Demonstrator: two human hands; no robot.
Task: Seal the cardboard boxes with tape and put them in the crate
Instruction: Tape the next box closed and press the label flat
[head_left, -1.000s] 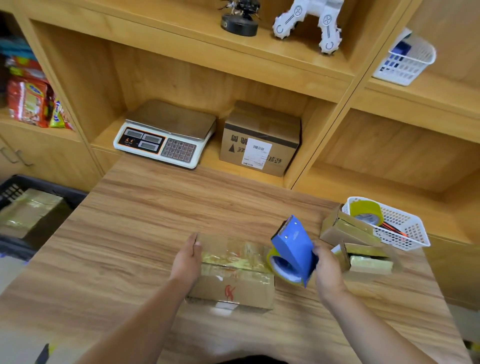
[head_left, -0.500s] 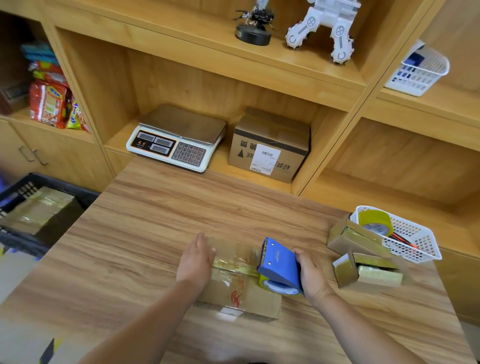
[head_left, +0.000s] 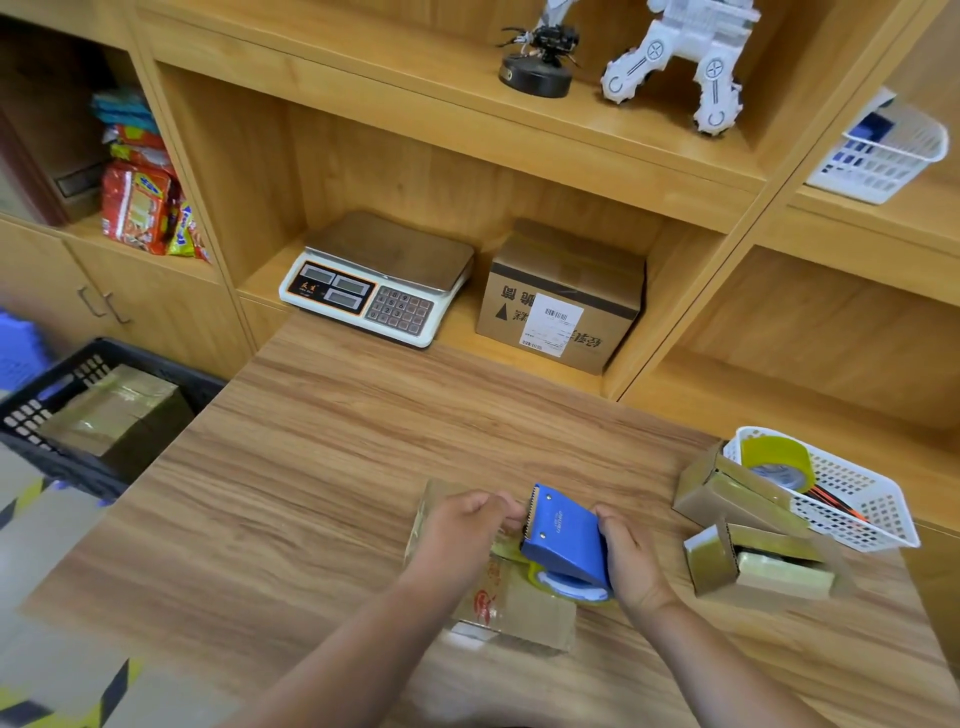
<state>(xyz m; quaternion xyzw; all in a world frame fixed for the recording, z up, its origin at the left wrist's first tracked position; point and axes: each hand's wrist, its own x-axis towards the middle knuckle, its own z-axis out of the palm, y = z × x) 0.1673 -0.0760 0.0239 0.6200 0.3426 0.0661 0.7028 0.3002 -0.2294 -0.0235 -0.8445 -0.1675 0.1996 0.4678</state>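
A small cardboard box with shiny tape over its top lies on the wooden table in front of me. My right hand grips a blue tape dispenser that rests on the box top. My left hand lies on the box with its fingers curled by the dispenser's toothed edge; whether they pinch the tape is hidden. Two open cardboard boxes lie at the right. A black crate on the floor at the left holds a taped box.
A white basket with a yellow tape roll stands at the table's right edge. In the shelf behind are a weighing scale and a labelled carton. Snack packs fill the left shelf.
My right hand has brought the dispenser down from a raised tilt onto the box top. My left hand moved from the box's left side towards the dispenser and curled its fingers.
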